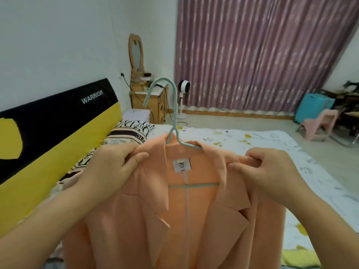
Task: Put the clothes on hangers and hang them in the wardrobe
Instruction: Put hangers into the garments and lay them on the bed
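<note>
Across the lower centre of the frame hangs a soft, light peach blazer (174, 220) on a thin mint wire hanger (175, 121); left hand (108, 167) and right hand (272, 171) pinch its shoulders, the likeliest secure hold.

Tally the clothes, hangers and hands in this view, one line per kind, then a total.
Orange blazer: 1
Light blue hanger: 1
Hands, left hand and right hand, each gripping a blazer shoulder: 2
Total: 4
</note>
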